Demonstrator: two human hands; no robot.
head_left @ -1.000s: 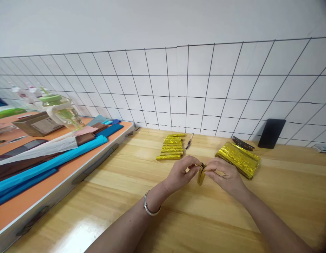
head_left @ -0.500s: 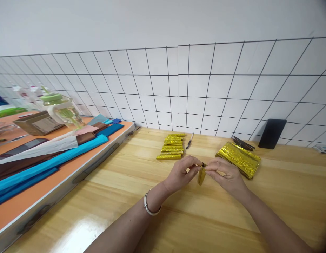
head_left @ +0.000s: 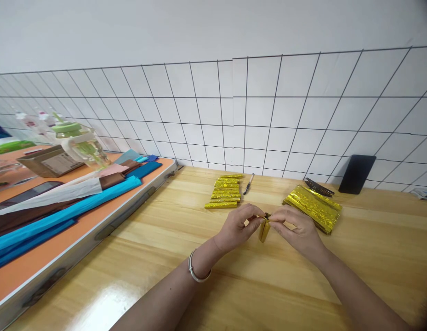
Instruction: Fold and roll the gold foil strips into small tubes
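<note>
My left hand (head_left: 240,225) and my right hand (head_left: 298,229) meet at the middle of the wooden table, thumbs and forefingers pinched. Between them they hold a small folded piece of gold foil paper (head_left: 264,232) by its upper end, and the rest of it hangs down below the fingertips. A dark spot shows at the pinched end; I cannot make out what it is. Beyond my left hand lies a row of several narrow folded gold foil strips (head_left: 225,193). Just past my right hand rests a stack of flat gold foil sheets (head_left: 315,209).
A pen (head_left: 248,184) lies right of the strips. Behind the foil stack are a dark hair clip (head_left: 318,187) and a black phone (head_left: 357,174) leaning on the tiled wall. The orange-topped surface (head_left: 92,220) at left bears coloured paper, a cardboard box (head_left: 53,161) and a green-lidded bottle (head_left: 82,143).
Almost nothing differs. Both hands keep their pinch on the gold foil piece, whose hanging part has turned very slightly.
</note>
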